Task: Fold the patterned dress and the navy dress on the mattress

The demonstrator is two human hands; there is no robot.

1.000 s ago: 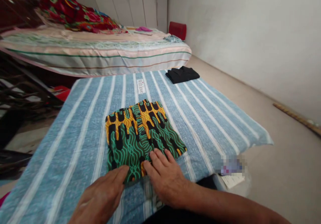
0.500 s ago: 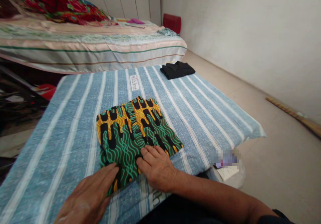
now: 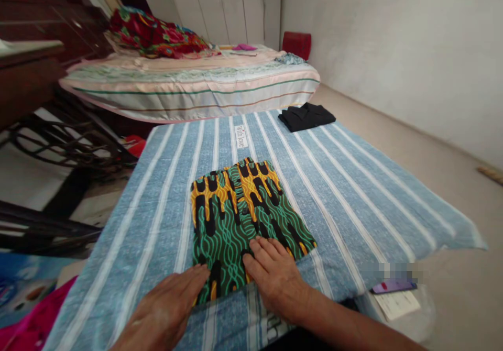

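Note:
A folded cloth (image 3: 243, 215) with a green, black and orange wavy print lies flat on a blue sheet with white stripes (image 3: 353, 183). My left hand (image 3: 165, 309) rests flat and open at the cloth's near left corner, fingertips on its edge. My right hand (image 3: 277, 277) lies flat and open on the cloth's near right edge, fingers stretched out onto the print. Neither hand holds anything.
A folded black garment (image 3: 306, 116) lies at the sheet's far right corner. Beyond it is a mattress (image 3: 196, 86) with a red flowered cloth (image 3: 157, 31). A dark wooden table with a metal frame (image 3: 47, 131) stands to the left. A purple phone and paper (image 3: 393, 293) lie on the floor at right.
The view has swung left and slightly back, so the cloth sits further right in frame. Both hands remain flat on the cloth's near edge, having barely shifted.

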